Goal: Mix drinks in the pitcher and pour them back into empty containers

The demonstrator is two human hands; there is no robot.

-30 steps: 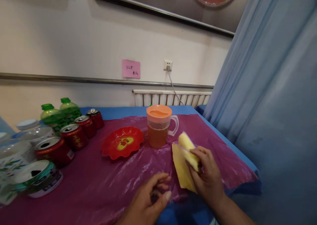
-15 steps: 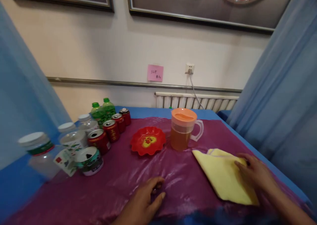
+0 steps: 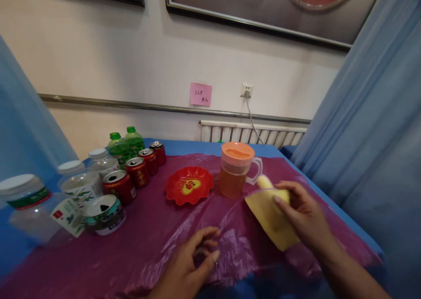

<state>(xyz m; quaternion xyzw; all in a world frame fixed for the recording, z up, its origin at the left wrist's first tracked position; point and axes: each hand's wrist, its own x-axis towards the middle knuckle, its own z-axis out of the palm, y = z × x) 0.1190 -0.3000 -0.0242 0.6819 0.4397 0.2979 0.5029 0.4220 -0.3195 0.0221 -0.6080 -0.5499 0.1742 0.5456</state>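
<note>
In the head view, my right hand [image 3: 304, 213] grips a yellow cloth [image 3: 268, 215], fingers bent over its upper edge. The cloth is folded and bunched, hanging in front of the jug's handle. My left hand [image 3: 192, 259] hovers over the purple plastic sheet [image 3: 158, 255] with fingers curled and a gap to the thumb; it holds nothing. Behind the hands stands a clear jug [image 3: 232, 178] with an orange lid and amber liquid. A red scalloped plate [image 3: 189, 185] with a yellow emblem lies left of the jug.
At the left stand several red cans [image 3: 137, 172], a green and white can [image 3: 105, 215], green bottles [image 3: 133, 141] and clear jars [image 3: 80, 183] with white lids. Blue curtains [image 3: 358, 137] hang at both sides. Behind the table are a radiator [image 3: 279, 134] and a wall socket [image 3: 246, 90].
My right hand has taken hold of the yellow cloth, gathering it up and moving it left toward the jug. My left hand stays nearly in place. The view has shifted slightly.
</note>
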